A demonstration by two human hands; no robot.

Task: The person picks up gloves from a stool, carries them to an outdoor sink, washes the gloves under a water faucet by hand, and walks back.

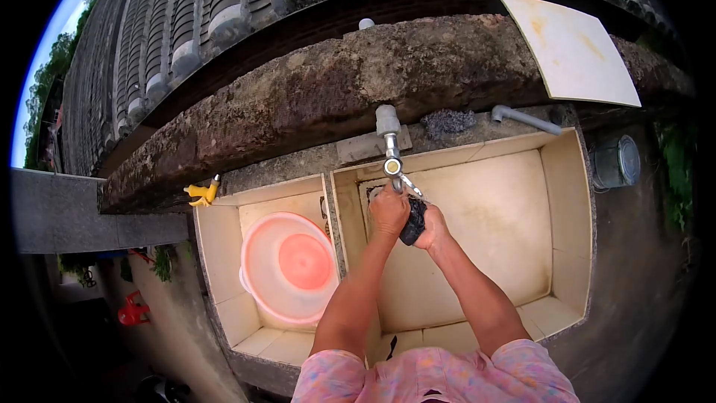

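Black item [412, 229] partly covered by left hand [389, 211]; identity unclear. Right hand [430, 228]: fingers largely hidden behind black item. Tap [391, 151] outlet obscured by left hand. Shirt [436, 377] cut off by bottom edge, tiled roof [246, 0] by top. Red object [133, 309], far left: too small for detail.

Left, basin [289, 270] in smaller sink [224, 272]; right, larger sink [485, 216], tap [391, 158] at its far edge; far right, board [570, 48] on wall [298, 82].
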